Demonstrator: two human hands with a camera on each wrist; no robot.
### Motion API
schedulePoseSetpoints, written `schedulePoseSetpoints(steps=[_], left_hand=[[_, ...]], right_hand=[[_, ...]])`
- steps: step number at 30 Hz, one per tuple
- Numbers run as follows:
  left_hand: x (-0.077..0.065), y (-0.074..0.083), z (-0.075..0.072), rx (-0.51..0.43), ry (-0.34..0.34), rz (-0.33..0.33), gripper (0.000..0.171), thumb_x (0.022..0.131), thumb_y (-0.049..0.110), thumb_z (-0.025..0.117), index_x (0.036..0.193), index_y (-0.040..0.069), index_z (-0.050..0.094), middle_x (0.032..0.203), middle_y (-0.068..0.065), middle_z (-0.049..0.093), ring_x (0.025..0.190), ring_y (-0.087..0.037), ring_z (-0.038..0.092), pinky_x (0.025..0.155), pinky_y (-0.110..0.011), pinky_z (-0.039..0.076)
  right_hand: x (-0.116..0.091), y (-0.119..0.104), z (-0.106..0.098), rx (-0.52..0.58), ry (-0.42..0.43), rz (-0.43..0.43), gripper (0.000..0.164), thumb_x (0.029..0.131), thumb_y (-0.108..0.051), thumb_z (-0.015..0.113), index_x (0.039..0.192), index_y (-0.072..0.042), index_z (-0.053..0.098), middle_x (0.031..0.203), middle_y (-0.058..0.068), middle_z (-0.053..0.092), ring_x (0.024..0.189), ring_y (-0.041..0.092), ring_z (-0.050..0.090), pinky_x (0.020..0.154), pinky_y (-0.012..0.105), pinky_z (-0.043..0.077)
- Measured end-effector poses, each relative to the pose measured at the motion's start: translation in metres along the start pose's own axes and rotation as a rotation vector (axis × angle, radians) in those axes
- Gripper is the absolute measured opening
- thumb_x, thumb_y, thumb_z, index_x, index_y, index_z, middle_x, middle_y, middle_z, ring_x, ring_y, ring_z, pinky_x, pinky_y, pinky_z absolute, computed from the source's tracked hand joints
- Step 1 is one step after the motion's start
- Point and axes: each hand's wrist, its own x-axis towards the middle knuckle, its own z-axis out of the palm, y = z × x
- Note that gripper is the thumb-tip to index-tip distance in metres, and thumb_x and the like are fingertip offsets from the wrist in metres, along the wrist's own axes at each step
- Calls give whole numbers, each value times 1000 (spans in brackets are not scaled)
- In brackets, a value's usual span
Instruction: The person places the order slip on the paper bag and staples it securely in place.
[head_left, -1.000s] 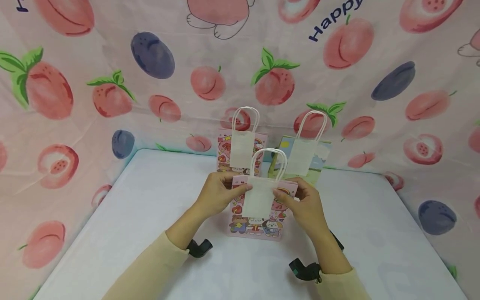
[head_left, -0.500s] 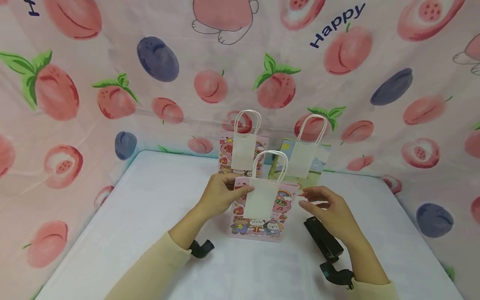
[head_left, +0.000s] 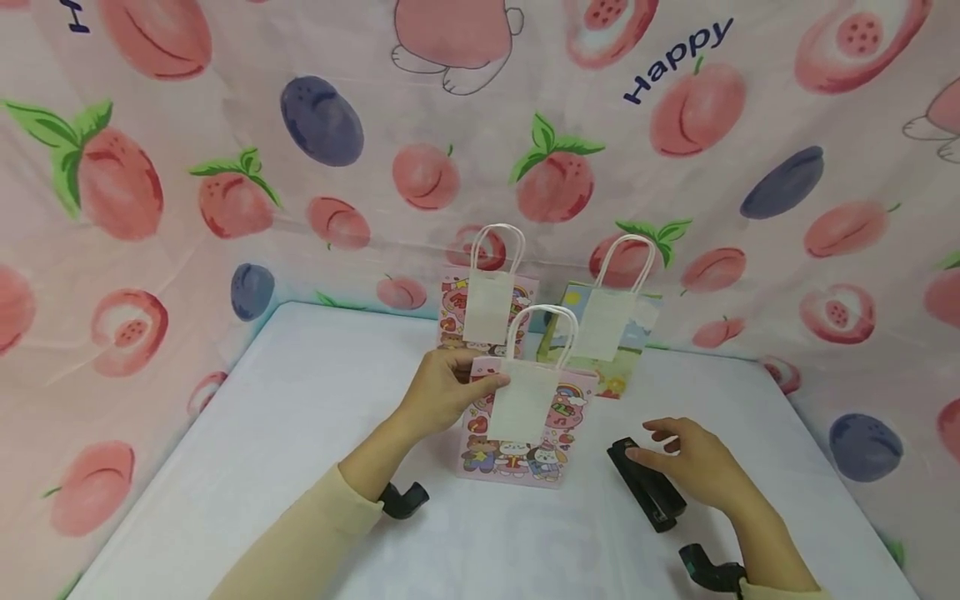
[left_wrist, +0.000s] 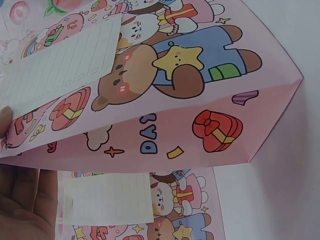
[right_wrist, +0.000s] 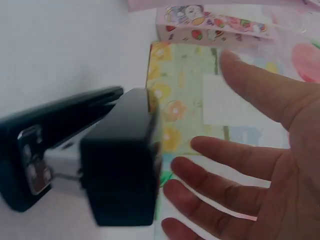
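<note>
A pink paper gift bag (head_left: 513, 462) with cartoon animals and white handles stands at the table's middle. Over its front lies a lined white paper slip (head_left: 523, 404). My left hand (head_left: 442, 390) pinches the bag's upper left edge and the slip, thumb in front, fingers behind. To the right, a black stapler (head_left: 647, 485) lies on the table. My right hand (head_left: 693, 462) hovers close beside it, fingers loosely spread and holding nothing. In the right wrist view, the stapler (right_wrist: 120, 155) sits left of the fingers, with a gap between.
Behind stand another pink gift bag (head_left: 452, 312) and a green-and-blue gift bag (head_left: 613, 377), each with a white slip on its front. A peach-print cloth (head_left: 330, 275) hangs behind and beside the white table (head_left: 315, 375).
My right hand has let go of the front bag's right side and moved right and down to the stapler. My left hand keeps its pinch on the bag.
</note>
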Motion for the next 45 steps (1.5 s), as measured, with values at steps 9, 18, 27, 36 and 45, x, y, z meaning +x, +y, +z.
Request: schedulePoseSetpoints(steps=[9, 18, 27, 36, 45], left_hand=[[2, 2, 2, 4, 1, -11, 19, 92, 21, 81, 106, 10, 80, 97, -6, 78, 80, -15, 74, 70, -30, 63], [3, 0, 0, -3, 8, -18, 20, 92, 21, 81, 108, 10, 80, 99, -7, 78, 81, -15, 76, 71, -32, 64], [3, 1, -1, -23, 12, -20, 20, 91, 20, 81, 108, 8, 80, 98, -8, 78, 80, -16, 76, 70, -31, 64], [-3, -2, 3, -15, -1, -56, 20, 91, 23, 81, 107, 11, 80, 95, -7, 79, 80, -14, 76, 70, -31, 64], [-1, -1, 1, 0, 4, -21, 22, 91, 22, 82, 108, 8, 80, 97, -9, 79, 80, -14, 76, 70, -28, 63]], right_hand=[[0, 14, 5, 26, -110, 48, 65, 89, -48, 78, 131, 0, 65, 112, 12, 70, 96, 23, 67, 70, 39, 57], [9, 19, 10, 1, -146, 103, 67, 85, -55, 80, 120, 0, 67, 106, 13, 69, 92, 26, 61, 72, 42, 56], [7, 26, 5, 60, -212, 100, 55, 98, -53, 66, 114, -1, 72, 111, 12, 72, 100, 26, 64, 83, 49, 58], [1, 30, 16, 210, -238, 124, 46, 93, -46, 75, 116, -6, 70, 102, 6, 69, 86, 19, 61, 69, 36, 57], [4, 11, 24, 154, -183, 109, 72, 84, -48, 84, 130, 4, 65, 95, 6, 67, 82, 20, 57, 66, 34, 50]])
